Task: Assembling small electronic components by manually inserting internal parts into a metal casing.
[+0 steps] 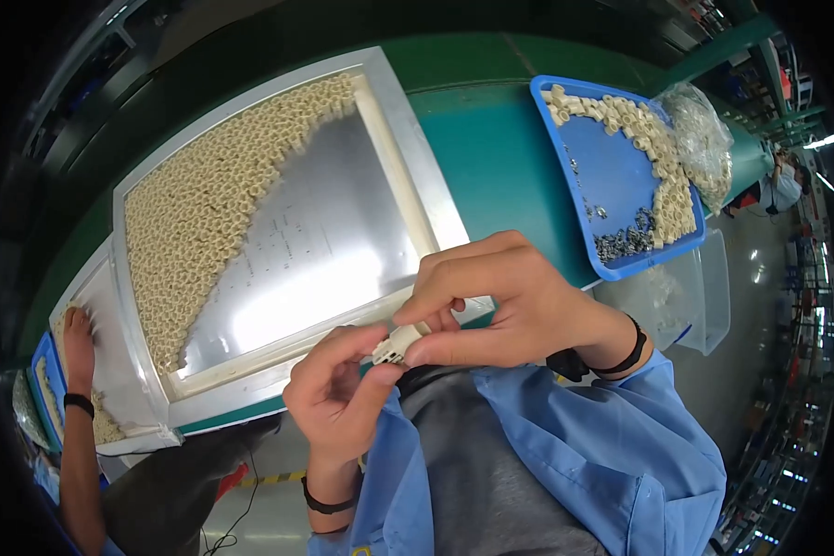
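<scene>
Two bare hands meet, left hand [334,394] and right hand [505,306] pinching one small cream plastic-looking part with dark slots [397,347].

The part sits between both hands' thumbs and fingertips, by the near edge of a silver metal-framed tray [329,185]. It looks light, stiff and perhaps slippery; its smooth outer sides seem the safest grip, with the slotted end probably more delicate.

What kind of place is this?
Probably a factory or workshop: a metal tray holds lots of small cream parts, a blue tray holds more beside little metal bits, and a co-worker's hand is nearby.
</scene>
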### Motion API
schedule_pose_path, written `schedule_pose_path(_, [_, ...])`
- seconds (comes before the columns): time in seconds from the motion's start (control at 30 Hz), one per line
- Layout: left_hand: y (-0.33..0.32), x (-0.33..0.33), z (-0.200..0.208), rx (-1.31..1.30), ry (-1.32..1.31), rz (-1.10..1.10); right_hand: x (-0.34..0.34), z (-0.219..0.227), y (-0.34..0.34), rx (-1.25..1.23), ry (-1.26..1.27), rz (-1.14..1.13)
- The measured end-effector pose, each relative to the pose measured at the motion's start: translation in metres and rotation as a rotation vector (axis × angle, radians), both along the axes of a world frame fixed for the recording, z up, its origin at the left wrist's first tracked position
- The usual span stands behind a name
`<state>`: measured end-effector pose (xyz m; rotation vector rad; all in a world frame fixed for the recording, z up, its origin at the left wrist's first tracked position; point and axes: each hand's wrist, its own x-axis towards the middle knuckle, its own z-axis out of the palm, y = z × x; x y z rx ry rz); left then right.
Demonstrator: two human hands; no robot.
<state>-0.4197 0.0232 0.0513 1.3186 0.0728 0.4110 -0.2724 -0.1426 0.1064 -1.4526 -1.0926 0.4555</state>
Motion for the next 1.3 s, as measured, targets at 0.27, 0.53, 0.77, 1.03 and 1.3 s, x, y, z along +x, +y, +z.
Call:
schedule_pose_path(0.27, [0.011, 0.001, -0.014, -0.135, -0.230, -0.006, -0.004, 0.005, 0.020, -0.050, -0.041, 0.034])
schedule_pose_path(0.53, [0.014, 0.009, -0.009, -0.026, -0.111, -0.035, -0.011, -0.018, 0.023, 0.071, -0.027, -0.026])
schedule_pose_path(0.77, [0.017, 0.019, -0.002, 0.327, -0.383, 0.187, -0.022, -0.028, 0.028, 0.188, 0.237, -0.052])
schedule_pose_path(1.03, [0.012, 0.026, 0.003, 0.433, -0.351, 0.306, -0.028, -0.016, 0.038, 0.183, 0.576, -0.081])
schedule_pose_path(1.3, [-0.025, 0.039, -0.002, -0.297, -0.055, 0.063, -0.015, -0.023, 0.033, 0.022, -0.341, -0.391])
